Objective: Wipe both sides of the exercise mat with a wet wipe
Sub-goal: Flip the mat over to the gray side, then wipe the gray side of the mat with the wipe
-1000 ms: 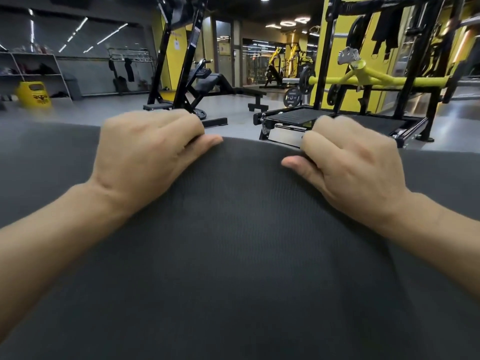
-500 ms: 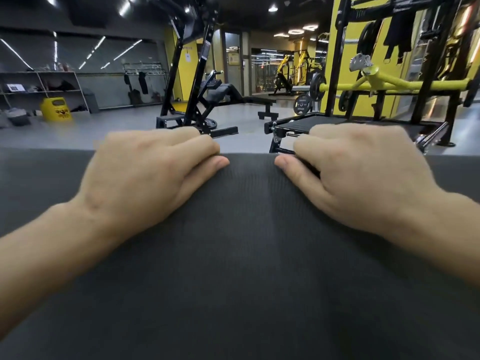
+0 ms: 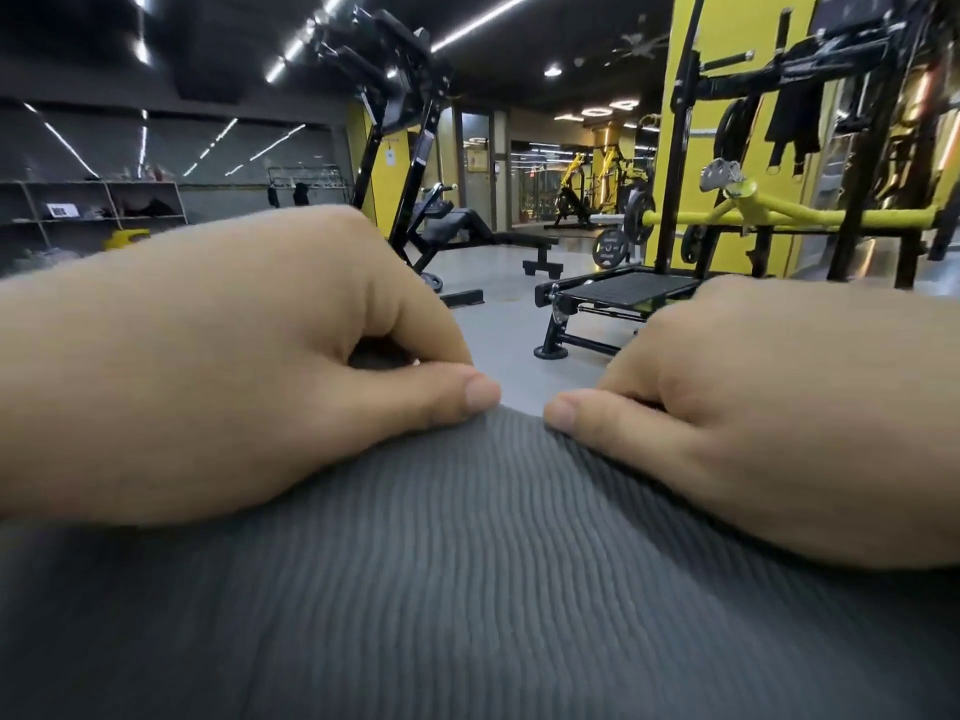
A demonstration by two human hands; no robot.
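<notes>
Both hands are clenched on the far edge of the mat (image 3: 467,589). On the left hand (image 3: 218,366) and the right hand (image 3: 779,428) alike, the fingers are curled over that edge and the thumb is laid along the near, ribbed face. The grey mat is held up close before the camera and fills the lower part of the view, with its gripped edge uppermost and humped between the thumbs (image 3: 457,397). Its ribs run from the near side up to that edge. Its ends are cut off by the frame, so its long axis cannot be told. Beyond it, grey floor (image 3: 509,314) and a black bench (image 3: 467,231) are seen.

Compared with half a second ago, the hands have been brought nearer to the camera and nearer to each other, so that the thumb tips are now just apart. The edge was then seen as a nearly straight line across the whole width. It is now shown only as a short hump between the hands.
</notes>
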